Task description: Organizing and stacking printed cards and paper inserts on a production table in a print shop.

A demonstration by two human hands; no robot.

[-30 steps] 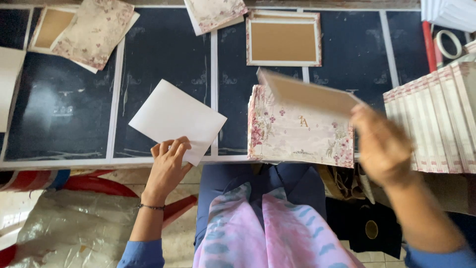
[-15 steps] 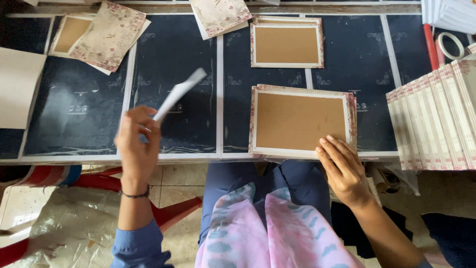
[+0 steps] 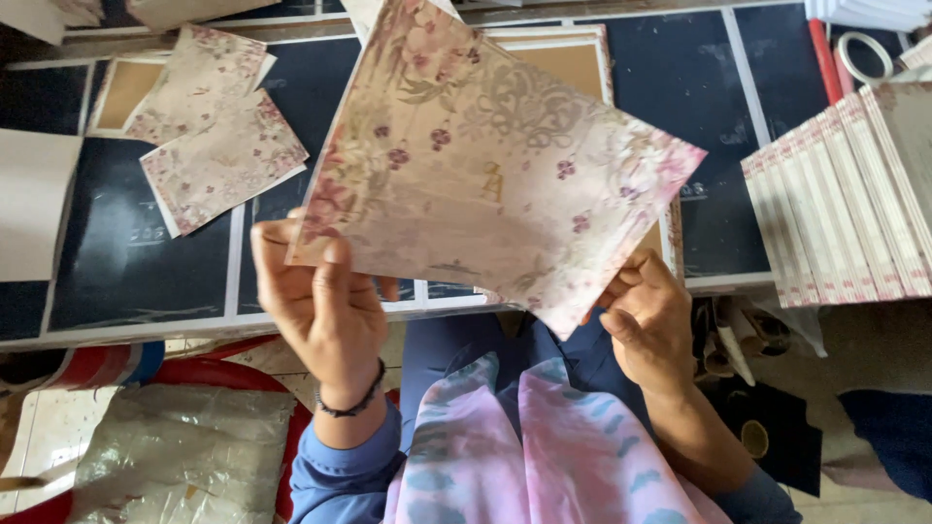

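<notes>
Above the dark surface point(image 3: 146, 281), a floral paper sheet point(image 3: 485, 165) is gripped by both hands point(image 3: 325, 306) point(image 3: 650, 320), awaiting careful alignment.

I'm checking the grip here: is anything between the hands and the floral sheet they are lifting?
Nothing visible. The left hand and right hand both hold the floral sheet directly at its lower edge, raised above the dark table.
</notes>
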